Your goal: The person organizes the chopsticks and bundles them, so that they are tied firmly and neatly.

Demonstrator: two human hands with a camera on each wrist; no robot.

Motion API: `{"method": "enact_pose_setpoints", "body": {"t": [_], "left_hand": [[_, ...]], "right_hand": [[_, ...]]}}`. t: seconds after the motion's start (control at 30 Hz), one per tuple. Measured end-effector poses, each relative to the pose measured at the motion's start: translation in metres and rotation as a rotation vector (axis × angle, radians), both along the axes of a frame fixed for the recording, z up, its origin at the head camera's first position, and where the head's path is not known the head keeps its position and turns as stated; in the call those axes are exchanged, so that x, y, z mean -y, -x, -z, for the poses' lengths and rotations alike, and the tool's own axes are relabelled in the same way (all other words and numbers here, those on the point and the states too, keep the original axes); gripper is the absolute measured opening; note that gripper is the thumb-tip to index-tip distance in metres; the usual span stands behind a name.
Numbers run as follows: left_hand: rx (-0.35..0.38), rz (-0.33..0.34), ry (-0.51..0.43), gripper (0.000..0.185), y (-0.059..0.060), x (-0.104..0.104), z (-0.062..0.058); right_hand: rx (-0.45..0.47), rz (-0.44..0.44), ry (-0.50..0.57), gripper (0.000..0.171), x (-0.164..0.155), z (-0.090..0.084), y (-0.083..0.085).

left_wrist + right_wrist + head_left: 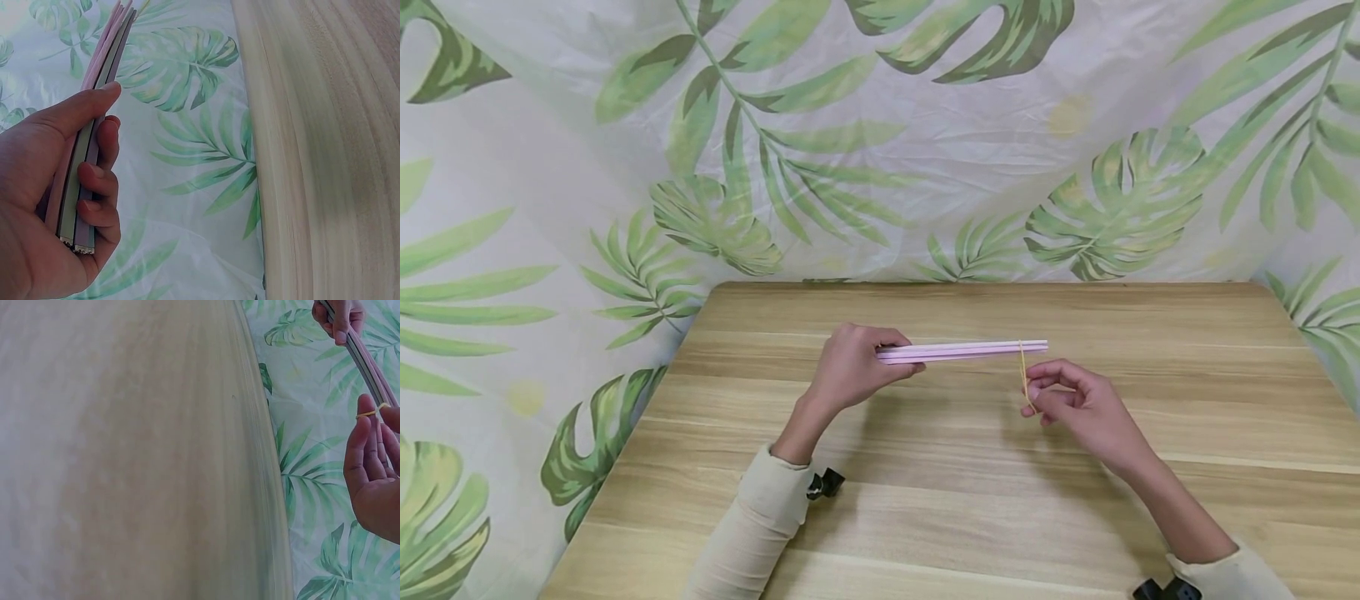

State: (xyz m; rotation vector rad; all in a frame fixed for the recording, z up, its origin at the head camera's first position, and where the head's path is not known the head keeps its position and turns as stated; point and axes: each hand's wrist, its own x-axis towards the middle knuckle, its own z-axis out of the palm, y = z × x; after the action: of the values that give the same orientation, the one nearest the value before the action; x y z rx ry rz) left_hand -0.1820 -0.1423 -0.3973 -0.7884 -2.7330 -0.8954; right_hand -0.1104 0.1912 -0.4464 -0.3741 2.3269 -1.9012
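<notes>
A bundle of thin, flat pastel strips, pink on top, lies level above the middle of the light wooden table, near the centre of the head view. The left hand grips one end with fingers curled round it, thumb along the top. Near the other end a thin yellow rubber band loops over the strips and stretches down to the right hand, which pinches it between bent fingers just below the bundle.

The left wrist view, in its left half, shows what the head view does not: the bundle is several strips of different colours, pink, pale green and lilac, their cut ends flush at the heel of the left hand. The right wrist view shows the band drawn across the tips of the right hand's fingers at the right edge, with the strips running to the upper right.

The table has a smooth wood-grain surface and rounded far corners. Behind and around it hangs a creased white cloth printed with green tropical leaves. Both arms wear pale beige sleeves. No writing is visible.
</notes>
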Motion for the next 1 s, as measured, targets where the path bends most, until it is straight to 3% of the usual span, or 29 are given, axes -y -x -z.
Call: {"method": "enact_pose_setpoints", "body": {"t": [0.5, 0.6, 0.8, 1.0], "left_hand": [[0.025, -0.022, -0.011, 0.018, -0.001, -0.002, 0.0], [0.032, -0.021, -0.012, 0.017, -0.002, -0.003, 0.001], [0.068, -0.032, -0.011, 0.017, -0.001, -0.004, 0.003], [0.128, -0.045, -0.013, 0.015, 0.0, -0.005, 0.005]], "right_hand": [[-0.002, -0.032, -0.05, 0.04, 0.01, -0.001, -0.006], [-0.042, -0.021, -0.077, 0.043, 0.013, 0.0, -0.007], [-0.256, -0.04, -0.078, 0.052, 0.017, 0.002, -0.008], [-0.517, -0.047, -0.093, 0.078, 0.023, -0.002, -0.011]]}}
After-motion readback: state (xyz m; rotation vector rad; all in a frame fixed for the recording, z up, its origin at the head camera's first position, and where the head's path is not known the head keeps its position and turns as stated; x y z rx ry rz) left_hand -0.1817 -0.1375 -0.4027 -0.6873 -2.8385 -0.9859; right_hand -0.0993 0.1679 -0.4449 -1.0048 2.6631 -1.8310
